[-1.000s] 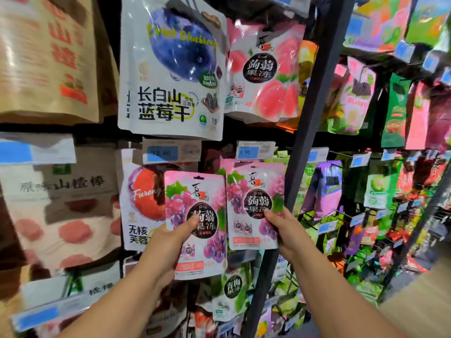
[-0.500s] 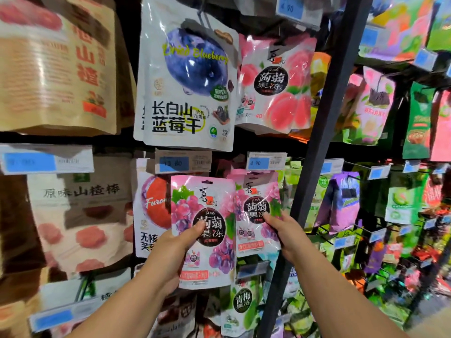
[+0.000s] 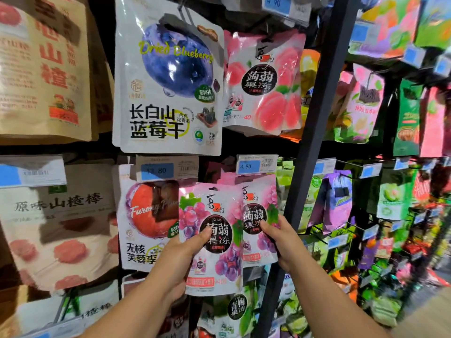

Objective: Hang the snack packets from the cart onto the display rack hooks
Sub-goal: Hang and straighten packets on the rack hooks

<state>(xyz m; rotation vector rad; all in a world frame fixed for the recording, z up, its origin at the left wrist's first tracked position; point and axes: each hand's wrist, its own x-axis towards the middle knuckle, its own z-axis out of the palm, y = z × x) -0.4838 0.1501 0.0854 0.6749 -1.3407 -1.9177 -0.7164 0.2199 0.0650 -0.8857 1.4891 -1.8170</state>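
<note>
At the rack, left hand (image 3: pixel 174 258) pinching front grape packet (image 3: pixel 211 240), right hand (image 3: pixel 284 242) gripping rear packet (image 3: pixel 260 215).

white pouch (image 3: pixel 168 79): "Dried Blueberry" | price tag (image 3: pixel 157 171): 13.80 | second tag (image 3: pixel 249 166): 4.90 (blue labels)

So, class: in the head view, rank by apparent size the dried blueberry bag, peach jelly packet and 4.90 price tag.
1. Dried blueberry bag, clearly largest.
2. Peach jelly packet.
3. 4.90 price tag, smallest.
</note>
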